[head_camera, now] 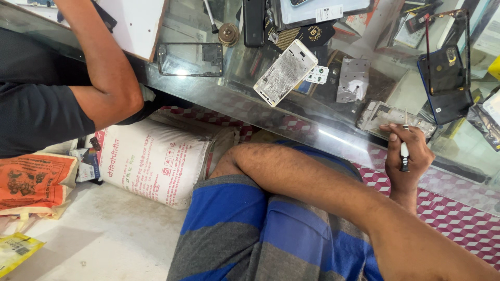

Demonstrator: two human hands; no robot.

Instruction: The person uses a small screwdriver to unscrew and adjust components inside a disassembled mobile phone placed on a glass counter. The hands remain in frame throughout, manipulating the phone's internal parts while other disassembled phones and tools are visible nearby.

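Lowest in the frame are the person's lap in blue and grey striped cloth and a bare forearm running from lower right toward centre. Only 1 of the person's own hands shows clearly: the right hand (408,158), at right centre, closed around a small screwdriver (404,148) with a white and black handle, tip pointing up. The left hand cannot be made out; the forearm bends out of sight near the knee, so its state cannot be told.

Just beyond the screwdriver tip, on the glass surface (229,96), lies an opened phone frame (393,117) with its insides bare. By my judgement the step in hand is working the screws of this frame, and the next move calls for seating the tip squarely before turning.

Farther up lie a white cracked phone panel (285,72), a dark phone (446,78) at upper right, and an empty bezel (190,59). A co-worker's arm (99,67) leans at upper left, above a printed sack (156,161) on the floor.
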